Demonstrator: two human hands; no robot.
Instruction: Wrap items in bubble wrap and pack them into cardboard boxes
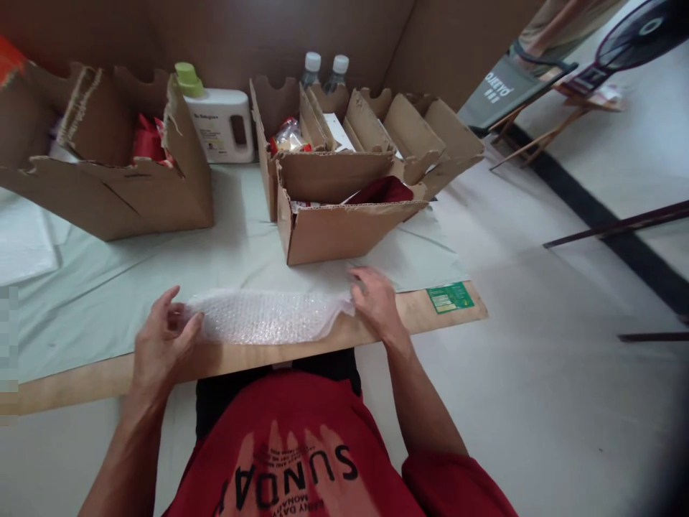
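A strip of clear bubble wrap (263, 316) lies lengthwise across the front of the table, over the edge of the cloth and the bare wood. My left hand (164, 337) has its left end between the thumb and the curled fingers. At the other end, my right hand (375, 303) grips the right corner, which is lifted and creased a little. The right thumb is mostly hidden. Just behind the wrap stands a cardboard box (339, 233) with a dark red item (385, 190) inside.
More cardboard bins (156, 197) stand at the left, with red packets inside. A white jug (223, 126) with a green cap and two clear bottles (336, 75) stand behind. A green label (451, 297) marks the table's right end. A fan (640, 32) and a person's arm are at upper right.
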